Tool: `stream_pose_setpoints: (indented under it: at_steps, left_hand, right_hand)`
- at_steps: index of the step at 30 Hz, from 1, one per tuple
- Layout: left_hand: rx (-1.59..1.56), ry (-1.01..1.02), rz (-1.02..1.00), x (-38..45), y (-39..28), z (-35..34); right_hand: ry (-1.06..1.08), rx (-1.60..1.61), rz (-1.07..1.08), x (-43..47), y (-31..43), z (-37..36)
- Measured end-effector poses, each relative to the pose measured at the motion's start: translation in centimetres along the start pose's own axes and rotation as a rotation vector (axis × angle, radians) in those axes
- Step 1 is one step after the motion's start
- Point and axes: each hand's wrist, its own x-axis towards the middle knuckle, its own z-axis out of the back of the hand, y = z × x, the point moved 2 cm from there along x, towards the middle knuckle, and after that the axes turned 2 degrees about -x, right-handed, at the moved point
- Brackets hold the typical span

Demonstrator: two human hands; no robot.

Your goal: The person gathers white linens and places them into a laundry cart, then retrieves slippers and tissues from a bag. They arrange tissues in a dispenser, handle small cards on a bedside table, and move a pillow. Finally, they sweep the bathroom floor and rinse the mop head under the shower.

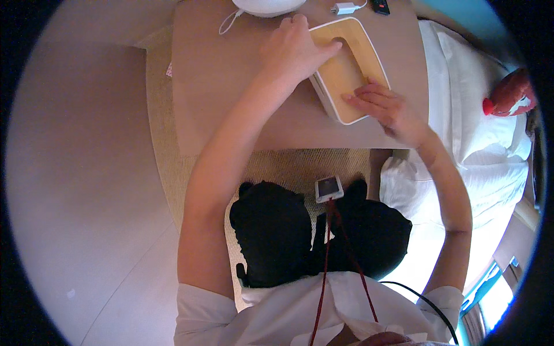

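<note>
A white tissue box [325,97] with a wood-toned lid [346,30] and a long opening in it sits at a slant over the table, its left side wall showing. My left hand [294,49] is on the box's upper left edge, with the thumb reaching over the lid to the opening. The fingers of that hand are partly hidden. From the lower right, my right hand [389,106] lays its fingers on the lid's near end and wraps the corner. I cannot tell whether the box rests on the table or is slightly raised.
On the light wooden table [216,99] are a white rounded device [268,6] with a cord loop, a white charger adapter [345,8] and a black remote [380,6]. At right, a bed with white pillows [471,95] holds a red plush toy [513,93]. A badge [329,189] hangs on a red lanyard.
</note>
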Motion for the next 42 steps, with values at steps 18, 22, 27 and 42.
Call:
stream_pose_setpoints:
  at_steps: [18, 22, 27, 42]
  left_hand:
    - [0.013, 0.825, -0.043, 0.2, -1.7, 0.3]
    - [0.183, 0.513, -0.071, -0.9, -2.7, -1.0]
    - [0.194, 0.483, -0.05, -1.5, -2.3, -2.3]
    - [0.161, 0.351, -0.058, -2.5, -1.2, -2.8]
  right_hand:
    - [0.083, -0.229, 0.109, -3.9, -1.9, 2.2]
    - [0.022, -0.134, 0.053, -4.0, -2.9, 1.3]
    - [-0.124, -0.437, -0.03, -1.3, -2.4, 0.1]
    - [0.179, -0.577, 0.426, 3.5, -1.7, 1.5]
